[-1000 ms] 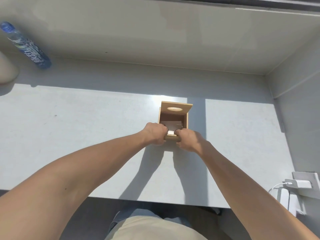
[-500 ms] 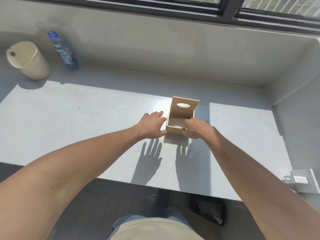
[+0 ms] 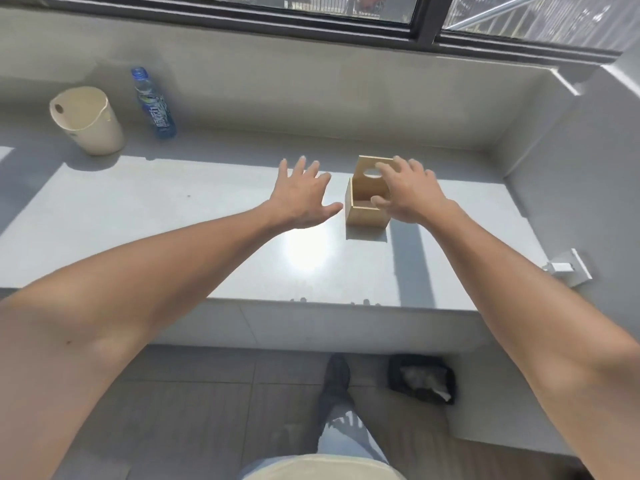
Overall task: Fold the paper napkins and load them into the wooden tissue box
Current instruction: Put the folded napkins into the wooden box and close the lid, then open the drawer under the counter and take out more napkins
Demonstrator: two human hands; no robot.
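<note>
Both your hands are spread, grasping nothing. Bring your right hand (image 3: 410, 194) onto the raised lid (image 3: 369, 178) and lower it squarely while your left hand (image 3: 299, 197) steadies the wooden tissue box (image 3: 365, 216).

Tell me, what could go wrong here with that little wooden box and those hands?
1. The wooden tissue box has its lid standing open; the right hand, spread right over it, might knock the lid or tip the box.
2. The left hand is open beside the box, not bracing it, so a push could slide it along the smooth ledge.
</note>
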